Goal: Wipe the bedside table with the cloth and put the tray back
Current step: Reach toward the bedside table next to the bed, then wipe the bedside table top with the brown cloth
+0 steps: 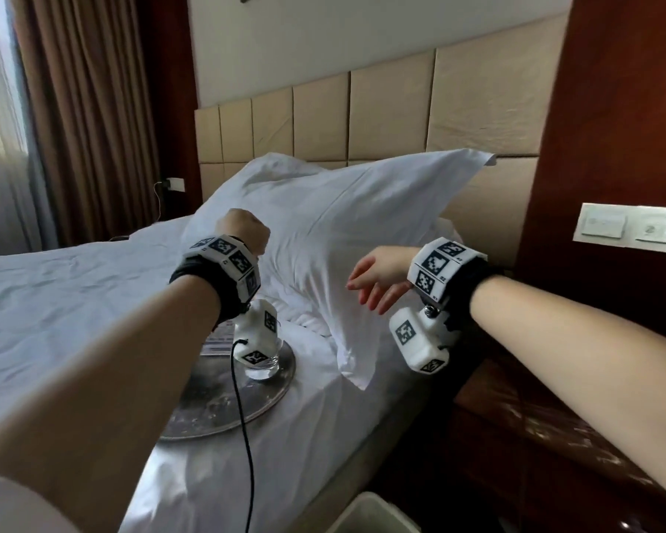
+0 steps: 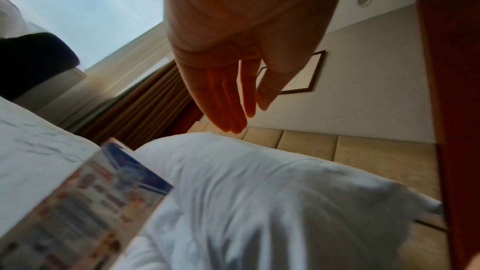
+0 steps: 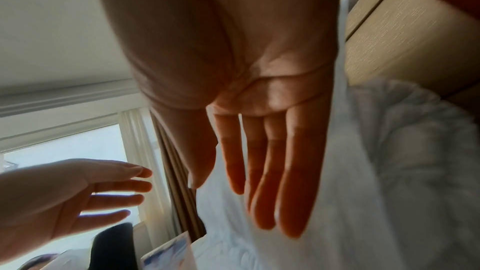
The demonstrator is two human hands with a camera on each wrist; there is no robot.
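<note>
The round silver tray (image 1: 224, 405) lies on the white bed sheet, carrying a clear glass (image 1: 264, 365) and a printed leaflet (image 1: 218, 340). My left hand (image 1: 243, 230) hovers above the tray, raised, holding nothing. In the left wrist view its fingers (image 2: 233, 98) are straight, with the leaflet (image 2: 91, 202) below. My right hand (image 1: 377, 280) hangs in the air in front of the pillow, fingers (image 3: 259, 171) straight and empty. The dark wooden bedside table (image 1: 535, 436) stands under my right forearm. No cloth shows in any view.
A large white pillow (image 1: 343, 232) leans against the padded headboard (image 1: 400, 109). A wall switch panel (image 1: 631, 228) sits above the bedside table. A white bin (image 1: 373, 513) stands at the bed's foot side. Brown curtains (image 1: 93, 109) hang at the left.
</note>
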